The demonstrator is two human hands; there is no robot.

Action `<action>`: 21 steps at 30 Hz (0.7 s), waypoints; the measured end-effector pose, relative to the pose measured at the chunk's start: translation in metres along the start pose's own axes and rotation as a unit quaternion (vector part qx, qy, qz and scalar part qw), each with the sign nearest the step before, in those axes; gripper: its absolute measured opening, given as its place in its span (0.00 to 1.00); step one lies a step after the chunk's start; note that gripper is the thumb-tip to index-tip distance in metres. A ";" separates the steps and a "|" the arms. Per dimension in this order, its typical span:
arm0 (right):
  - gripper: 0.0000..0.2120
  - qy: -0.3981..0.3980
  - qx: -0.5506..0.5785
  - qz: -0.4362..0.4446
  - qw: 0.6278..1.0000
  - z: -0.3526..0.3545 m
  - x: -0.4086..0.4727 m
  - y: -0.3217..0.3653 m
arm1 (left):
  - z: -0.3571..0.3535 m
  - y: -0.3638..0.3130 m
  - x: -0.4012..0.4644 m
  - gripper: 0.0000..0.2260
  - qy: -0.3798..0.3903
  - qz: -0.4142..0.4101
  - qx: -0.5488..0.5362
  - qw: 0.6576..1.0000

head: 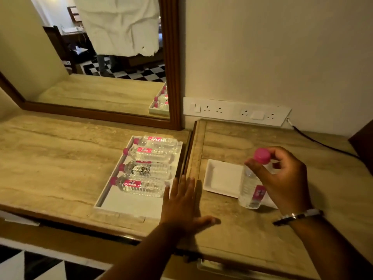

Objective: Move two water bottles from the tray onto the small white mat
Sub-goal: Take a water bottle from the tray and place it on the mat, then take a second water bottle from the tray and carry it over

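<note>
A white tray on the left counter holds several clear water bottles with pink caps, lying side by side; the nearest bottle lies by my left hand. My left hand hovers flat and open over the tray's right front corner, holding nothing. On the right counter lies the small white mat. My right hand grips another water bottle near its pink cap, upright, its base at the mat's right front edge.
A wood-framed mirror leans on the wall behind the tray. A socket strip runs along the wall, with a black cable trailing over the right counter. A raised wooden edge divides the two counters.
</note>
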State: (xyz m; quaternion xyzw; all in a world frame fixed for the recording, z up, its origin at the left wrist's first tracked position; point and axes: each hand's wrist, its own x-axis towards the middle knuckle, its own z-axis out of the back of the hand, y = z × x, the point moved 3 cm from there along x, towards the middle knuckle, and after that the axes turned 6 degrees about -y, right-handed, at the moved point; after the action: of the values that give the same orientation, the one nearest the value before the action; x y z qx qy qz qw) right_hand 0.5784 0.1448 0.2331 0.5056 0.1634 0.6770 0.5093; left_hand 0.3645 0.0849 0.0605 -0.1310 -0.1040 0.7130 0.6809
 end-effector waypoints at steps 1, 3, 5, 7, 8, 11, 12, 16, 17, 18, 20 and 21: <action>0.21 -0.008 0.009 -0.002 1.000 0.000 0.005 -0.003 | -0.006 -0.005 -0.008 0.62 0.004 0.017 -0.010 1.000; 0.23 -0.013 0.021 -0.006 1.000 -0.005 0.014 -0.011 | -0.017 -0.013 -0.015 0.62 0.018 0.027 -0.006 0.999; 0.24 -0.011 0.023 -0.013 1.000 -0.015 0.021 -0.019 | -0.025 -0.018 -0.016 0.61 0.029 0.018 0.008 0.999; 0.23 -0.002 0.019 -0.015 1.000 -0.028 0.025 -0.027 | -0.031 -0.020 -0.015 0.60 0.027 0.012 0.013 0.999; 0.23 0.005 0.013 -0.015 1.000 -0.035 0.027 -0.031 | -0.033 -0.021 -0.014 0.59 0.024 0.010 0.013 1.000; 0.22 0.024 -0.005 -0.020 0.999 -0.054 0.031 -0.041 | -0.037 -0.020 -0.012 0.59 0.011 0.008 0.021 1.000; 0.22 0.028 -0.008 -0.022 0.999 -0.058 0.032 -0.044 | -0.038 -0.019 -0.012 0.59 0.010 0.008 0.025 1.000; 0.24 0.036 -0.010 -0.014 0.999 -0.066 0.036 -0.045 | -0.035 -0.020 -0.011 0.59 0.008 0.001 0.042 0.999; 0.25 0.043 -0.006 -0.013 0.999 -0.067 0.037 -0.045 | -0.035 -0.020 -0.011 0.59 0.009 0.002 0.044 0.999; 0.27 0.049 -0.002 -0.011 0.999 -0.067 0.038 -0.046 | -0.035 -0.020 -0.011 0.59 0.010 0.002 0.045 0.999; 0.27 0.061 0.007 -0.010 0.998 -0.066 0.037 -0.047 | -0.035 -0.020 -0.011 0.59 0.014 0.001 0.048 0.999; 0.27 0.062 0.008 -0.010 0.998 -0.065 0.037 -0.047 | -0.035 -0.020 -0.012 0.59 0.013 0.001 0.048 0.999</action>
State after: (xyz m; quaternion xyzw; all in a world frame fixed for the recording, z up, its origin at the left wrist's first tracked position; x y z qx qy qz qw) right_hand 0.5489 0.2154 0.1893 0.4650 0.2055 0.7008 0.5004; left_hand 0.3954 0.0733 0.0345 -0.1080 -0.0608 0.7162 0.6868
